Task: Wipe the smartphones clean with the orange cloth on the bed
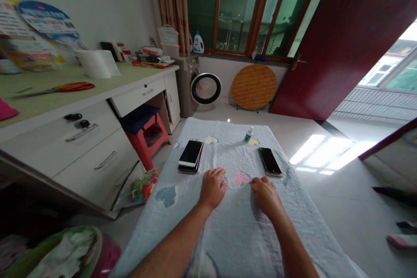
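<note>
My left hand [213, 187] rests palm down on a pale blue cloth [234, 226], fingers stretched out and holding nothing. My right hand [265, 194] is closed in a pinch near a pink heart print; a small orange patch shows at its fingertips, too little to name. Beyond my left hand a white-framed smartphone [191, 153] lies on top of another dark phone [188, 168]. A single black-screened smartphone [269, 161] lies past my right hand. Farther back stands a small spray bottle [248, 135] with a blue label.
To the left, a desk [130, 80] holds red-handled scissors [73, 87] and a paper roll [96, 63]. A red stool [148, 132] and a bin [94, 247] stand on the floor. A washing machine [185, 82] with its door open and a round wooden tabletop [254, 86] are behind.
</note>
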Motion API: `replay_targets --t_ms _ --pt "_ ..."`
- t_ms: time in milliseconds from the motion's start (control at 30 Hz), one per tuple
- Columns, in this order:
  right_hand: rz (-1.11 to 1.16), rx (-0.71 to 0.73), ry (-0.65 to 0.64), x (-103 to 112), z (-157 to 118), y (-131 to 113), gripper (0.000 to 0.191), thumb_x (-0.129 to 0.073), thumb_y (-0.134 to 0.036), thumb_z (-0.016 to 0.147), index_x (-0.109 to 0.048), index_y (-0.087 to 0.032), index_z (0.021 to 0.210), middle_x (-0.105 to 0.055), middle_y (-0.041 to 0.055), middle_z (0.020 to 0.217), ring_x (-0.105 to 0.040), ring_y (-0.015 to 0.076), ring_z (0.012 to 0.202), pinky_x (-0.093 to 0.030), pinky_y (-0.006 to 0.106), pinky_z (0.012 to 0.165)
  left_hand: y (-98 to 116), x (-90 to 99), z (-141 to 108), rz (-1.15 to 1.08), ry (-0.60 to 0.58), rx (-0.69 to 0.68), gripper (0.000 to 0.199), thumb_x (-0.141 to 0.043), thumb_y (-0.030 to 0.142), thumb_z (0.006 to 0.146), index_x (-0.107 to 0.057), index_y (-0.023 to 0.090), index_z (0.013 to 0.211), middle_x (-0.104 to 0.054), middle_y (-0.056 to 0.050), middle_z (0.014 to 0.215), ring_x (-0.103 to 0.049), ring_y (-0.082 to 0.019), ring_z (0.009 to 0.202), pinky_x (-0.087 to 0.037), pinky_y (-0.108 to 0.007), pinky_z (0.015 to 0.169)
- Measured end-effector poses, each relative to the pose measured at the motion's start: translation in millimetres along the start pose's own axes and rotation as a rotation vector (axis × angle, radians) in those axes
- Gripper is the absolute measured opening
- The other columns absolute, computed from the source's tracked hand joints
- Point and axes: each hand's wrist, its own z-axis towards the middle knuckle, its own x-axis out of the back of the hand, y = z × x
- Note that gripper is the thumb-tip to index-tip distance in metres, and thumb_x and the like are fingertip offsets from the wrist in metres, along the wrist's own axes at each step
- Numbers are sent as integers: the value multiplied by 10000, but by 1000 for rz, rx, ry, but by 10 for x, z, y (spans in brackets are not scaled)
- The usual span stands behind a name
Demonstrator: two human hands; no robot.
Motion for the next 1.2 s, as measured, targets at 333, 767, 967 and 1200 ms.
replay_targets --t_ms 333,767,967,1200 --pt "147 151 288 -303 81 -296 321 -437 -119 860 -671 -216 1057 -610 78 1088 -505 216 994 -366 327 900 115 44 -30 85 36 -144 407 -533 57 782 -611 208 1151 -594 -87 1282 -509 -247 1189 -358 -487 1080" --pt "125 107 331 -346 65 -297 261 -515 -326 889 -661 -246 1089 -587 79 1118 -487 245 1029 -346 378 889 -295 979 390 591 102 399 777 -647 583 753 -466 81 1318 -540 -241 1242 -513 -409 1133 -399 -534 940" --pt "130 106 342 -336 62 -296 249 -517 -293 883 -663 -244 1080 -593 76 1104 -491 240 1007 -341 372 869 -356 978 368 630 12 468 764 -653 586 724 -481 125 1308 -544 -192 1197 -541 -365 1073 -448 -429 862" --pt "150 119 342 -350 61 -266 291 -498 -199 847 -660 -242 1085 -595 67 1104 -492 234 996 -337 370 861 -407 909 421 565 7 567 732 -611 535 767 -447 143 1364 -544 -175 1198 -516 -352 1097 -415 -413 890"
